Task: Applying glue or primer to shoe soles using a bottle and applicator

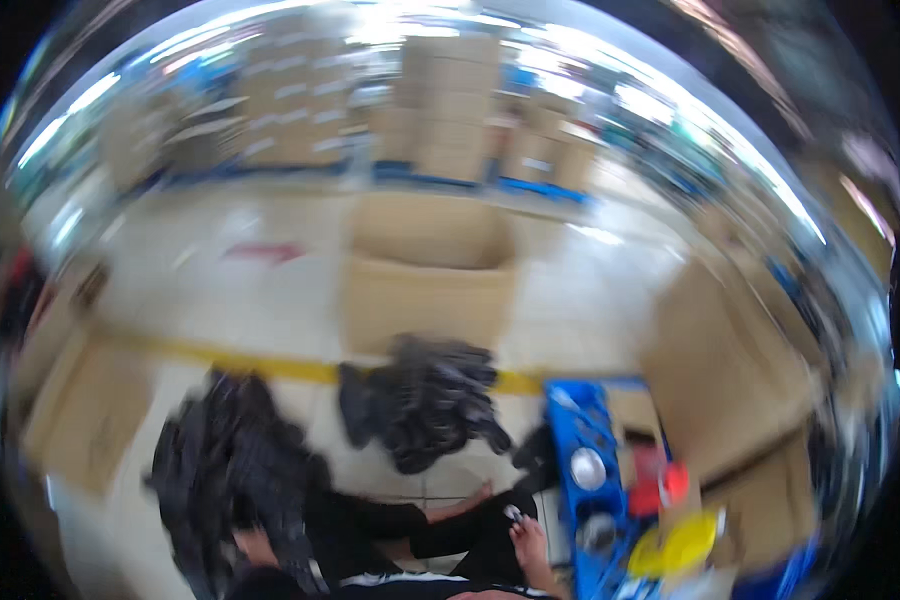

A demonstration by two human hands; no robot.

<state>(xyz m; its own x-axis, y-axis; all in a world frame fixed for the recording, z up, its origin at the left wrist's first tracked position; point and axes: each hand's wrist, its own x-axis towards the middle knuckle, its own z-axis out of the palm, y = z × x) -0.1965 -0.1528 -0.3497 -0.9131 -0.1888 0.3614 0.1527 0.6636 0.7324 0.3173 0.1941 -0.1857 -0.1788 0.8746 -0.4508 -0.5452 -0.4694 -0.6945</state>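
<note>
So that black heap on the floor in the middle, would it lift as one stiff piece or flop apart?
The black heap looks like loose, tangled strips, so it would probably sag and shed pieces. It seems light for its bulk. The blurred picture leaves its material unclear.

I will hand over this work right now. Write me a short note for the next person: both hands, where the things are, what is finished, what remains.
The picture is blurred by motion, so read this with care.
Right hand: low, beside the blue tray, appears to pinch a small shiny piece.
Left hand: at the near edge of the left black pile; its grip cannot be told.
Things: a second black pile lies ahead, by the yellow floor line; the open cardboard box stands behind it.
Done: cannot tell; the box contents are hidden.
Left: both piles are on the floor.
</note>
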